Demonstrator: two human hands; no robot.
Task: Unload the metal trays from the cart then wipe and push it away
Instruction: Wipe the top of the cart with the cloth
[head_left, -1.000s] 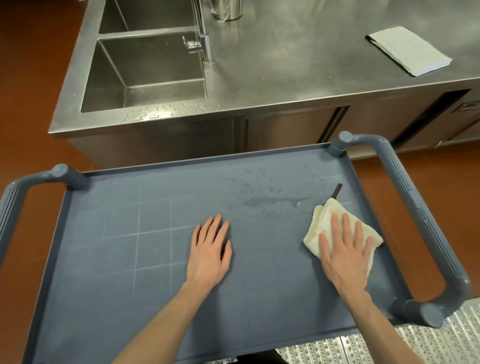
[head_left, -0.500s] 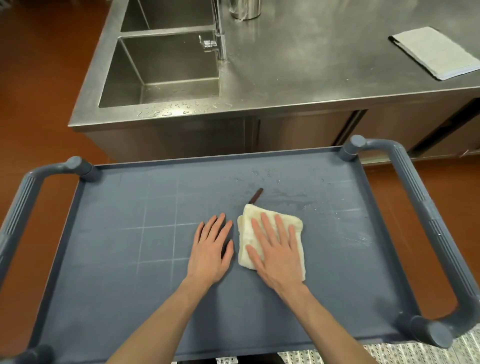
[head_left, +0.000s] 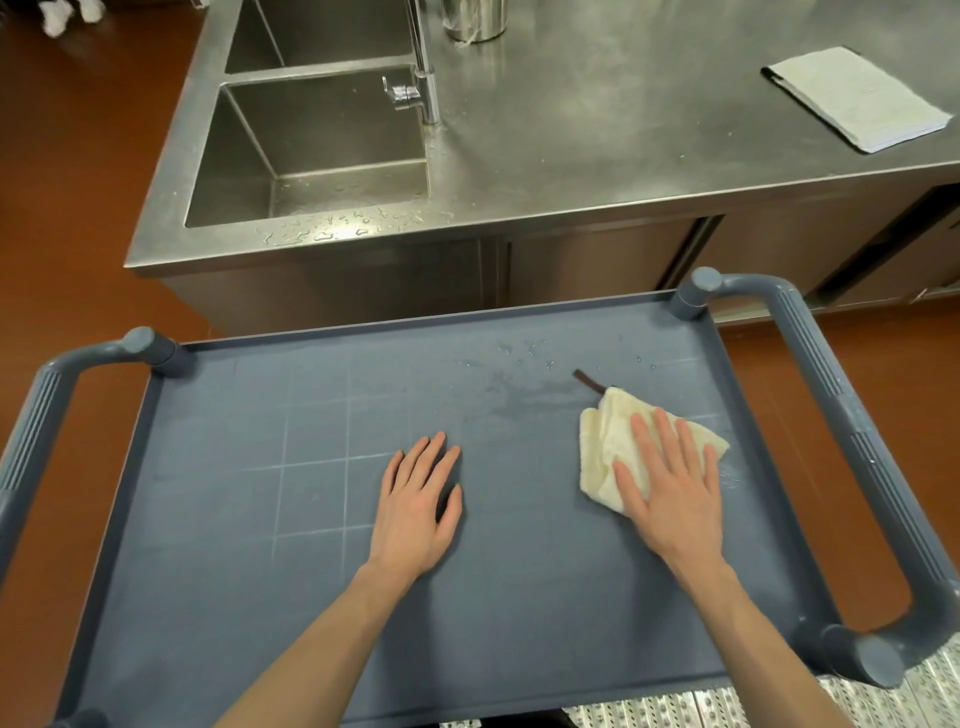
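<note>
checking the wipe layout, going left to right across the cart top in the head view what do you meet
left handle → left hand → cloth under the right hand → right handle

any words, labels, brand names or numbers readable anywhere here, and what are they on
None can be read.
Folded white paper on the steel counter: faint marks, too blurred to read.
Cart top: only pale grid lines, no text.
Cloth under the right hand: dark tab, no legible print.
</note>
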